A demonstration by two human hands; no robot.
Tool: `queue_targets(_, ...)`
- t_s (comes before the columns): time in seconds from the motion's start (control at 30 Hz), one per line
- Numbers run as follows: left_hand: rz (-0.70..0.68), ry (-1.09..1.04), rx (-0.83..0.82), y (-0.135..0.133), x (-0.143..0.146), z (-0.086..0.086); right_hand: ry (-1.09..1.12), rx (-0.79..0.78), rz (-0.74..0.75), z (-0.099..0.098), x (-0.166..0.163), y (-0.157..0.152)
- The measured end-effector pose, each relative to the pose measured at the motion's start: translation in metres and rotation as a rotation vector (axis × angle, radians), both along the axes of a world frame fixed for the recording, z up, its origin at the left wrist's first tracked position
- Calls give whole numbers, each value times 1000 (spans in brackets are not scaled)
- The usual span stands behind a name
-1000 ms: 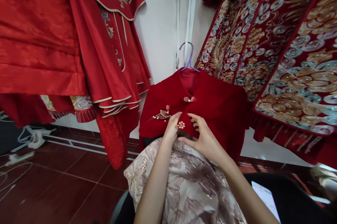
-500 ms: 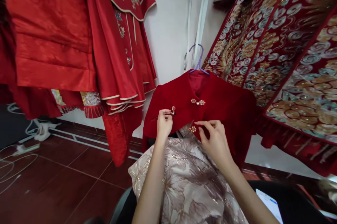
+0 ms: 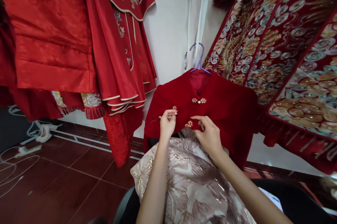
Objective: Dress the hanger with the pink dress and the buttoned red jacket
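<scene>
A short red velvet jacket (image 3: pixel 231 103) hangs on a purple hanger (image 3: pixel 201 55), its collar clasp (image 3: pixel 199 101) of beaded flowers fastened. My left hand (image 3: pixel 167 126) pinches the jacket's left front edge, beside one flower-shaped clasp half (image 3: pixel 174 108); the fingers partly cover it. The other half, a gold flower clasp (image 3: pixel 189 124), lies on the opposite edge close to the fingertips of my right hand (image 3: pixel 209 134). That hand is bent at the fingers, with thumb and forefinger at the velvet edge. Shiny floral brocade fabric (image 3: pixel 186 168) lies beneath both forearms.
Red garments (image 3: pixel 118 52) hang at the left, and heavily embroidered ones (image 3: pixel 284 59) at the right. A phone (image 3: pixel 271 197) rests on a black surface at lower right. White cables (image 3: pixel 26 157) and a low metal rack bar (image 3: pixel 86 140) are at floor level on the left.
My right hand has moved left and slightly up, bringing the right clasp half nearer the left one. My left hand has shifted slightly right.
</scene>
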State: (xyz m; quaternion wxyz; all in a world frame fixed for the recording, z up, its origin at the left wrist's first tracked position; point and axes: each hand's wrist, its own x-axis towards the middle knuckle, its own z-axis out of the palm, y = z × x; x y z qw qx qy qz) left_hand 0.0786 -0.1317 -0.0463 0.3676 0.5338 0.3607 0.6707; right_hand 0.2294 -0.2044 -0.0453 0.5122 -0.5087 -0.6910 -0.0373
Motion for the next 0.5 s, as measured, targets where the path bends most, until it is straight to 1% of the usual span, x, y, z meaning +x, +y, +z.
queue_targets(0.07, -20, -22, -14, 0, 1, 1, 42, -8, 78, 12, -8, 4)
queue_targets(0.13, -46, -57, -23, 0, 3, 1, 83, -49, 101, 20, -16, 17)
queue_targets(0.23, -60, -106, -42, 3, 5, 0, 129, -90, 40, 24, -24, 42)
queue_targets(0.3, -59, -130, -57, 4, 6, -1, 124, -109, 24, 24, -26, 53)
queue_targets(0.4, -65, -164, -65, 4, 6, -2, 111, -172, 88, 22, -24, 51)
queue_targets(0.5, -75, -176, -53, 1, 7, -2, 195, -216, 197, 21, -20, 42)
